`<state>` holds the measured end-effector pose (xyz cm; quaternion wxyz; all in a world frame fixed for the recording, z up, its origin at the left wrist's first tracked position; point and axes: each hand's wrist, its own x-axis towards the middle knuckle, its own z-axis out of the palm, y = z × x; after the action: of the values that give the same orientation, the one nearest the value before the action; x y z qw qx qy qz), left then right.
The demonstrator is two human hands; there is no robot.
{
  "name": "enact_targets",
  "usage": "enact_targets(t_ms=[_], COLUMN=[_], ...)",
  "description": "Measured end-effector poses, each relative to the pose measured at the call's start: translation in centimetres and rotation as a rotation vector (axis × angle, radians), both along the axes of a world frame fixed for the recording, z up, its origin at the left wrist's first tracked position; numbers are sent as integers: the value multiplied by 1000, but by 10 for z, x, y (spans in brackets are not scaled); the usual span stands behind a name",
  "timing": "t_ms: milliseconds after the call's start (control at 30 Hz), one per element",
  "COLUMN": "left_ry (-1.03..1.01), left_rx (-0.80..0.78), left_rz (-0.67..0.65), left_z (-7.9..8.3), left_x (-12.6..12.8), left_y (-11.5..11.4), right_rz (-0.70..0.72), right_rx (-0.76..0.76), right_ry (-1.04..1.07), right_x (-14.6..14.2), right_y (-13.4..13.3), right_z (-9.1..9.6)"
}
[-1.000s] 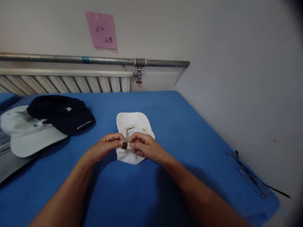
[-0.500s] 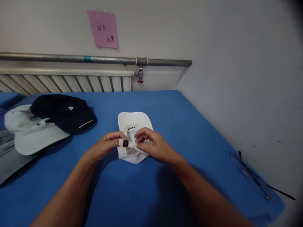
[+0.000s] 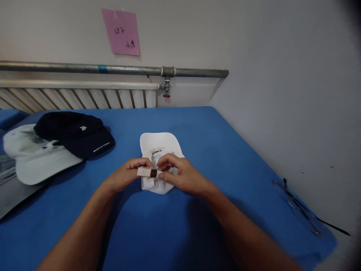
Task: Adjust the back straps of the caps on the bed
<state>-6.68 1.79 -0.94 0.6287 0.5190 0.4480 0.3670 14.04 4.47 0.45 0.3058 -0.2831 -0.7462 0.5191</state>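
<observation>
A white baseball cap (image 3: 160, 142) lies on the blue surface with its brim pointing away from me and its inside partly showing. Across its near, back side runs a white strap (image 3: 144, 172) with a dark brown buckle or slider (image 3: 153, 173) on it. My left hand (image 3: 126, 175) is closed on the strap to the left of the dark piece. Just right of that piece, my right hand (image 3: 183, 173) pinches the strap between thumb and fingers. Some of its fingertips are hidden behind the strap and inside the cap.
On the left, a navy cap (image 3: 70, 131) overlaps a pale cap (image 3: 47, 165), with a grey cap (image 3: 17, 195) beneath. Glasses (image 3: 296, 205) rest near the right edge by the wall. Behind the blue-covered surface (image 3: 186, 120) are a radiator (image 3: 84, 96) and a pipe (image 3: 126, 70).
The dark piece has shifted right, close to my right fingers, and more white strap shows to its left. My right hand has moved slightly left. The cap stays in place.
</observation>
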Motion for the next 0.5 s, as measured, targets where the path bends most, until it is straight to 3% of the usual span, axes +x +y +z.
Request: enact_targets(t_ms=[267, 500], left_ry=[24, 13], left_rx=[40, 55], left_rz=[1, -9], left_z=[-3, -5], left_x=[0, -3], left_y=[0, 1], right_rz=[-22, -53], right_rx=[-103, -31], right_ry=[41, 36], right_x=[3, 3], right_y=[2, 3], right_z=[-1, 1])
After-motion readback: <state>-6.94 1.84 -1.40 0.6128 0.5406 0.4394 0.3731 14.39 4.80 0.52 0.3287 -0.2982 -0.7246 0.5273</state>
